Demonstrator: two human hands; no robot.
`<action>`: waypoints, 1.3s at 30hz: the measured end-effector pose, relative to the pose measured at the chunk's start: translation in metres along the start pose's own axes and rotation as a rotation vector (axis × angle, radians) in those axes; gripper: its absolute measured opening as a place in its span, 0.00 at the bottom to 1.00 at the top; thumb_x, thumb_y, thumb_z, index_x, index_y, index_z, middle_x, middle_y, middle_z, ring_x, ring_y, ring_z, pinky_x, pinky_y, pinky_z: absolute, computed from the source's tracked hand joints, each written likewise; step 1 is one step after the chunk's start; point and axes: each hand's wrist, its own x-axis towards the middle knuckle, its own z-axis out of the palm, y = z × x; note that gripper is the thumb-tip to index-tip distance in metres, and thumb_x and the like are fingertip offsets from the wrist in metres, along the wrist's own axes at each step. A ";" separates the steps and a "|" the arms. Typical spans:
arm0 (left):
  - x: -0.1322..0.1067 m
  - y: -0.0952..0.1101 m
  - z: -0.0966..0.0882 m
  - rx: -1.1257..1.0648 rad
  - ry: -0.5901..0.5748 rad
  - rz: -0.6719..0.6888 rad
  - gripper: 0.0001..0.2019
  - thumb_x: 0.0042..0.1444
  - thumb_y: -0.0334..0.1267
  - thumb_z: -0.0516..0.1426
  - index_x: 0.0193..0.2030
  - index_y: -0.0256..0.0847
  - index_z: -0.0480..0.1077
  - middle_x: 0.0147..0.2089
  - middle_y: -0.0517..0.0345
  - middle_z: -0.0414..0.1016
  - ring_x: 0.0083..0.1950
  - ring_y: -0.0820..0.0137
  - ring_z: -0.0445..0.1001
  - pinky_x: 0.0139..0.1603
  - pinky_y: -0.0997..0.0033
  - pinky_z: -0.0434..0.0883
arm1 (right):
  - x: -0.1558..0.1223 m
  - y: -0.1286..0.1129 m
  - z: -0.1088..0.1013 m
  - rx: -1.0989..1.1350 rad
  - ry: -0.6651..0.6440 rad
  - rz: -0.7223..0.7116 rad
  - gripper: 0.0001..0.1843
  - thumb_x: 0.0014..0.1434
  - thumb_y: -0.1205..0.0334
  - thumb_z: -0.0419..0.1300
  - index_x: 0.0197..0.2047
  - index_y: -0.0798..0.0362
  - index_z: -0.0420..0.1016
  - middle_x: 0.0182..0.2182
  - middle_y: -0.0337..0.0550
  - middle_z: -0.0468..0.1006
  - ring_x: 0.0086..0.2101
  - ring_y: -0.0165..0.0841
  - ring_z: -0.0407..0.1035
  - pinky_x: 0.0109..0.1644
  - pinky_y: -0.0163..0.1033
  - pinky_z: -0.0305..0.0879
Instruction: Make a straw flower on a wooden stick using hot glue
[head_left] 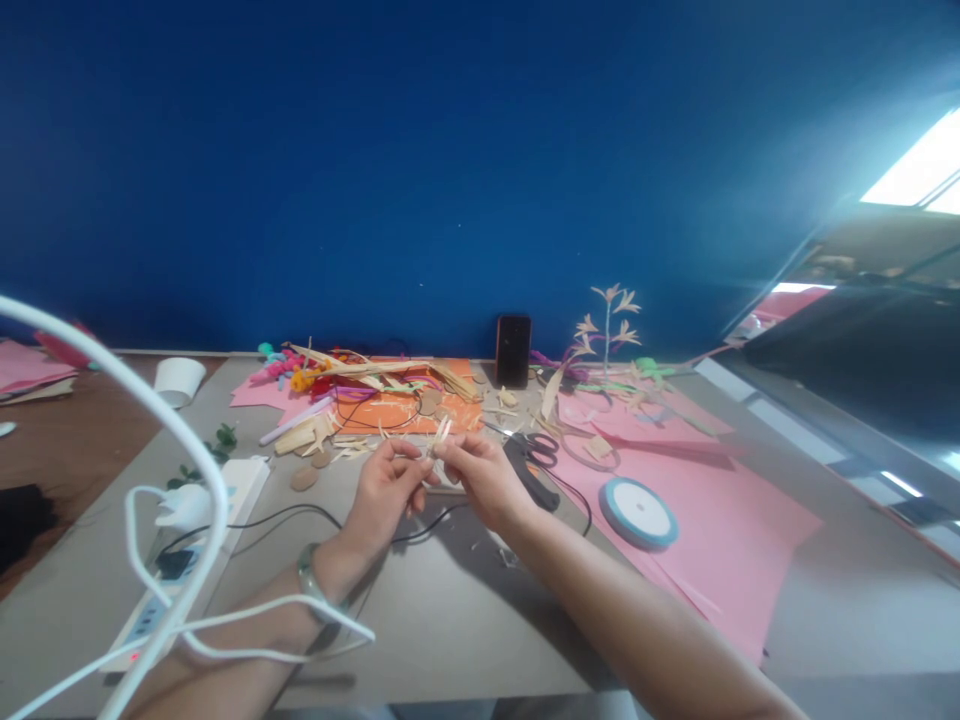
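Note:
My left hand [390,490] and my right hand [484,475] meet above the middle of the table, fingertips pinched together. Between them is a small pale piece of dried husk [443,428], its narrow tips pointing up; its lower part is hidden by my fingers. Just right of my right hand lie a dark glue gun [531,475] and a pair of scissors [541,450] with dark handles. Behind my hands, strips of dried husk [375,372] are heaped over an orange sheet [382,412]. A stem with pale husk flowers [607,325] stands at the back right.
A blue-rimmed white roll [639,512] lies on pink paper [720,540] to the right. At left are a white power strip [142,615], a looping white cable [180,440] close to the camera, and a white cup [180,382]. A black upright device [513,350] stands near the blue wall.

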 end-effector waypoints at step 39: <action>0.000 -0.004 0.003 -0.051 0.034 -0.113 0.13 0.48 0.45 0.60 0.31 0.36 0.68 0.25 0.59 0.76 0.15 0.80 0.63 0.13 0.81 0.54 | 0.002 0.005 -0.001 -0.073 0.072 0.001 0.12 0.40 0.59 0.71 0.22 0.54 0.73 0.15 0.31 0.67 0.18 0.23 0.54 0.25 0.34 0.51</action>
